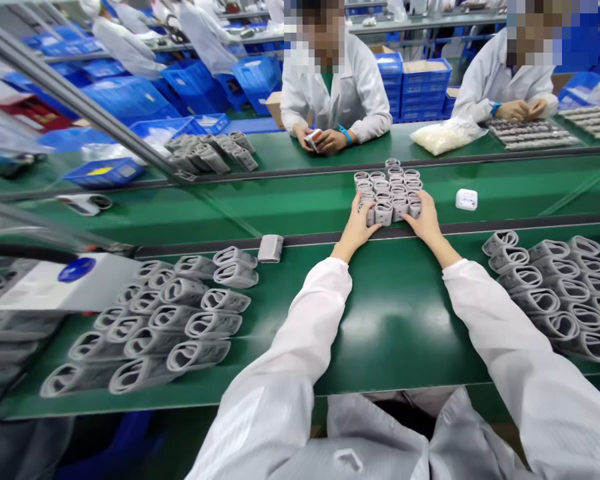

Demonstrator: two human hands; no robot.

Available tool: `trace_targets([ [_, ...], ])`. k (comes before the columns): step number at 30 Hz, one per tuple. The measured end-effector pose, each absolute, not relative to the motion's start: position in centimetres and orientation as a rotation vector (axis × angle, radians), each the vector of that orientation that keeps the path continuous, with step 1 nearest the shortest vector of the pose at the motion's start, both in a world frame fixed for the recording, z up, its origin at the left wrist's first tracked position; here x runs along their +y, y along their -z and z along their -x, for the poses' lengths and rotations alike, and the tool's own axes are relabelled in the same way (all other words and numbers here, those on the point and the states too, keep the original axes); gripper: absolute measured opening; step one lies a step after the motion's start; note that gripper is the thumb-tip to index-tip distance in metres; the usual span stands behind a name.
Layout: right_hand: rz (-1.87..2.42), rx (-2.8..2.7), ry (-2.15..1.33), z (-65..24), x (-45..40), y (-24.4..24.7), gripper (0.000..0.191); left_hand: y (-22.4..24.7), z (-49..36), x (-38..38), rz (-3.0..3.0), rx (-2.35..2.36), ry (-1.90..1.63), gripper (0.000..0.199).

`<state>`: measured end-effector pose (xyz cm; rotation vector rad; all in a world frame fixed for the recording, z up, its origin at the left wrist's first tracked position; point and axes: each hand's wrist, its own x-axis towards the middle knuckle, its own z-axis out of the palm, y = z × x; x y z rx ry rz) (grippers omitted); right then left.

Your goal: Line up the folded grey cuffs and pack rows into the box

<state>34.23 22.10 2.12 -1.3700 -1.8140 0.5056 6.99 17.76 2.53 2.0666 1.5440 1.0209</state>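
Many blue plastic crates (pixel 200 87) crowd the far side of the room, where workers in white coats sit at long benches. Before us runs a green tabletop (pixel 395 333), crossed by a dark rail (pixel 320 239). Large grey moulded housings lie in rows on it: one batch (pixel 180 313) to our near left, another (pixel 550 293) to our near right, and a third (pixel 210 152) farther off on the left. A white machine casing with a blue disc (pixel 65 283) stands at the left edge, beside the near-left batch.

Just past the rail, a tight cluster of small grey rings (pixel 387 197) stands straight ahead of us. Our left hand (pixel 356 223) and right hand (pixel 425 220) reach out of white sleeves and meet it from either side. Our fingers (pixel 357 208) are slightly spread and rest against the outer rings, and neither hand pinches one. A small grey block (pixel 271 249) lies near the left hand, on the near side of the rail, and a white square object (pixel 466 199) sits to the right of the cluster, well clear of it.
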Motion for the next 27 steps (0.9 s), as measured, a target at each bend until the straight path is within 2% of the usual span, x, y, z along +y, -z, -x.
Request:
trace_targets([
  [1,1.457,-1.825,-0.489,-33.3,22.4,-2.6,0.099,-2.9,-7.5,18.3,-2.017,1.633,-1.003,0.081],
  [4,1.677,-1.86,-0.356,-30.8,21.9,-3.9,0.114,-3.8,-8.9,18.1,-1.916,1.909,-0.92,0.107],
  [6,1.721,-1.881,-0.29,-30.1,20.2,-4.2,0.112,-4.1,-9.6,16.4,-1.949,1.994,-0.891,0.115],
  [10,1.621,-2.018,-0.358,-30.8,12.6,-3.4,0.108,-4.0,-10.2,11.4,-2.196,1.792,-0.853,0.102],
  [13,1.425,-2.15,-0.452,-33.2,4.5,-3.1,0.097,-3.8,-10.6,7.8,-2.353,1.533,-0.778,0.092],
  [17,1.268,-2.122,-0.372,-42.1,-3.6,-6.3,0.073,-3.6,-11.5,4.5,-2.429,1.265,-0.699,0.082],
  [20,1.457,-1.772,-0.116,-53.4,-5.3,-10.2,0.055,-3.2,-13.2,3.5,-2.444,1.093,-0.655,0.079],
  [22,1.612,-1.581,-0.077,-61.2,-5.3,-11.7,0.041,-2.7,-15.3,3.2,-2.422,0.995,-0.651,0.081],
  [27,1.787,-1.207,-0.261,-73.1,-5.0,-10.7,0.059,-1.5,-24.0,2.7,-2.164,0.889,-0.763,0.088],
])
